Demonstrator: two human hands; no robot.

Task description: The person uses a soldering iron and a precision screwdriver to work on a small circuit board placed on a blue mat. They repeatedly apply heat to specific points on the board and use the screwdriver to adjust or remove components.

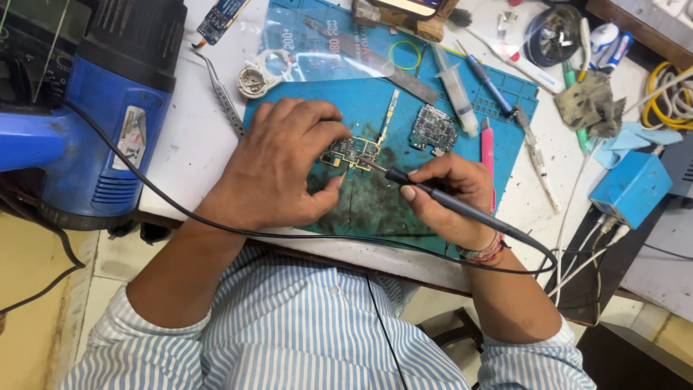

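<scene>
Circuit board (pixel 351 152) near desk front edge, pinned by left hand (pixel 278 165); right hand (pixel 449 196) clenched on soldering iron (pixel 462 208), tip at board: soldering underway; next needs steady tip.

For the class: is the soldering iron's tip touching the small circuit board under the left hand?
Touching. The head view shows the soldering iron, in the right hand, ending on the circuit board edge, no gap; the left hand pins it.
</scene>
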